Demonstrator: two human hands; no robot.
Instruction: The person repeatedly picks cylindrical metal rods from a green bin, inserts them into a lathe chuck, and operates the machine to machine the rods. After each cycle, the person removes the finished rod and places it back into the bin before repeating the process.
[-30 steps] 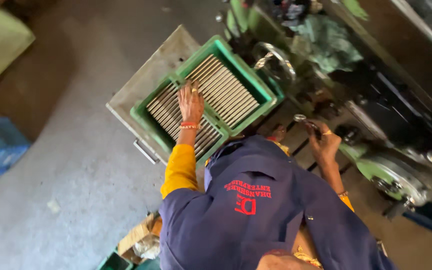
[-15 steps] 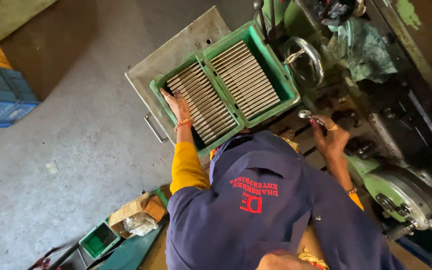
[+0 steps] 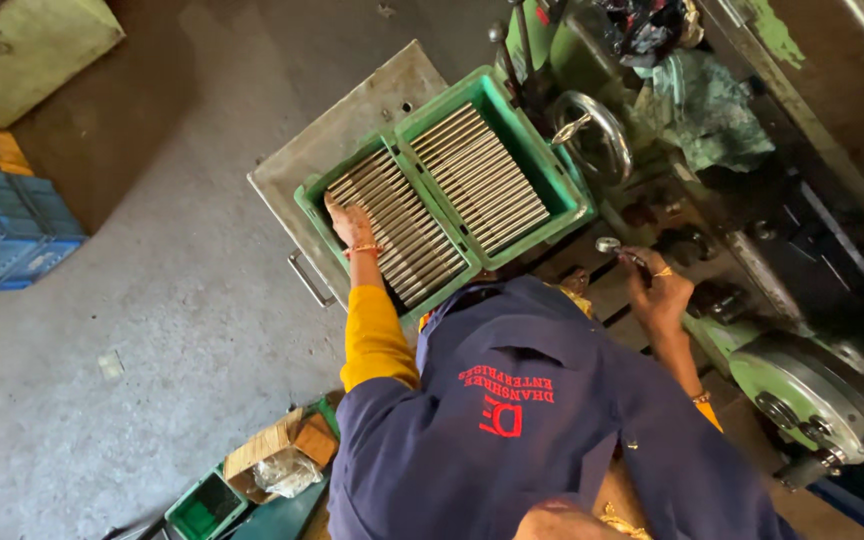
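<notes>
Two green plastic trays sit side by side on a grey metal stand (image 3: 352,110). The left tray (image 3: 309,205) and the right tray (image 3: 542,150) each hold several thin metal rods (image 3: 407,225) laid in rows. My left hand (image 3: 352,226), at the end of a yellow sleeve, lies flat on the rods at the left tray's near-left corner, fingers apart. My right hand (image 3: 657,288) is closed around a small metal lever (image 3: 614,246) on the green machine (image 3: 802,380). A navy vest covers my back.
A steel handwheel (image 3: 592,130) and a crumpled green cloth (image 3: 712,110) sit on the machine beside the right tray. Blue crates (image 3: 12,235) and a green box (image 3: 32,50) stand at the left on the concrete floor. A small green bin (image 3: 207,505) and cartons lie near my feet.
My left hand slid from the middle of the left tray's rods to its near-left corner. My right hand stayed on the lever. The view shifted.
</notes>
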